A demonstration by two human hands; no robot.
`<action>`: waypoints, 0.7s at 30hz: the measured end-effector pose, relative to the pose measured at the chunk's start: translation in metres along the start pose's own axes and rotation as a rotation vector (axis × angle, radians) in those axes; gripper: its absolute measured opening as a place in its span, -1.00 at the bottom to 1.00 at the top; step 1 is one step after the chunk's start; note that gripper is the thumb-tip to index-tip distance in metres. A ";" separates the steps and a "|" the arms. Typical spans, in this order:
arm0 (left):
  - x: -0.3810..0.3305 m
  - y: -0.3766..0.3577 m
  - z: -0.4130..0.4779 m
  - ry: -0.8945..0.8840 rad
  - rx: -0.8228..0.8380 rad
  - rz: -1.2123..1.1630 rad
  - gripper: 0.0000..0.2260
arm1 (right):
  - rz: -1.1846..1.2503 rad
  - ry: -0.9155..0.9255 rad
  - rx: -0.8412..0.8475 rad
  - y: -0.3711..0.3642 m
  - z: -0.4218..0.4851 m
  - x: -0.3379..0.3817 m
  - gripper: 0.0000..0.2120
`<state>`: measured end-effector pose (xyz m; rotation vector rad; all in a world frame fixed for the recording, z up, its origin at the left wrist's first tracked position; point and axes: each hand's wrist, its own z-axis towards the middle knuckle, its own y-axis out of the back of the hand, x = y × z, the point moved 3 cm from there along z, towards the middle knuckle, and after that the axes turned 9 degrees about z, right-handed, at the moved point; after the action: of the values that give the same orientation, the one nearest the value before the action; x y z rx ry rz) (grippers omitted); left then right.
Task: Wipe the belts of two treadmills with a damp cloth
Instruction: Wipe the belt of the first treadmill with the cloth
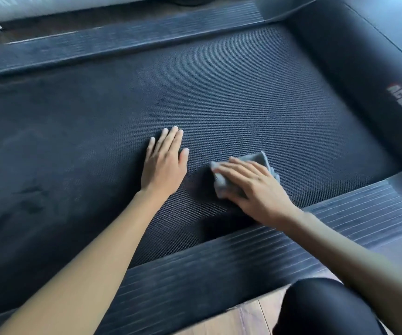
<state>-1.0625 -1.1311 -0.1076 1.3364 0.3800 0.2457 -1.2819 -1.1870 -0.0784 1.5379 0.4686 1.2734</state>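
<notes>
Wiping of one treadmill belt (pixel 243 93), lower centre of frame: right hand (pixel 250 187) pressed the grey cloth (pixel 260 159) under straight fingers (pixel 229 169); left hand (pixel 165 163) rested flat alongside, released; the next stroke likely called for the marked stretch at left.

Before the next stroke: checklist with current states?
1. Cloth under hand: ok, right hand presses the grey cloth onto the belt.
2. Brace: ok, left hand lies flat on the belt, apart from the cloth.
3. Cloth damp: cannot tell.
4. Belt stopped: cannot tell.
5. Left part of belt clean: not ok, dark smudges show there.
</notes>
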 end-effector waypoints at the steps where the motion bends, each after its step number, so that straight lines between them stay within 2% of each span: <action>1: 0.001 0.000 0.000 0.001 0.007 -0.010 -0.51 | 0.000 0.013 0.025 0.007 -0.016 -0.002 -0.49; 4: 0.003 0.002 -0.002 -0.002 0.022 -0.053 -0.55 | -0.040 -0.074 -0.011 0.021 -0.005 -0.030 -0.46; 7: 0.008 0.005 -0.004 0.014 0.040 -0.065 -0.57 | -0.075 -0.206 -0.122 0.020 0.074 -0.053 -0.45; 11: 0.030 0.009 -0.008 0.096 0.061 0.000 -0.55 | -0.088 -0.274 -0.159 -0.011 0.139 -0.027 -0.52; 13: 0.046 0.011 -0.009 0.134 0.087 0.038 -0.54 | -0.080 -0.178 -0.161 -0.024 0.109 0.009 -0.53; 16: 0.063 0.014 -0.010 0.127 0.106 0.085 -0.51 | -0.033 -0.037 -0.049 -0.029 0.032 0.049 -0.53; 19: 0.064 0.014 -0.012 0.100 0.111 0.107 -0.49 | -0.040 0.040 0.051 -0.016 0.018 0.033 -0.51; 21: 0.065 0.012 -0.012 0.113 0.113 0.101 -0.50 | -0.063 -0.011 0.035 -0.009 0.054 0.004 -0.44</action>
<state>-1.0072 -1.0928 -0.1058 1.4583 0.4267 0.3904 -1.2299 -1.2050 -0.0782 1.5467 0.5303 1.2133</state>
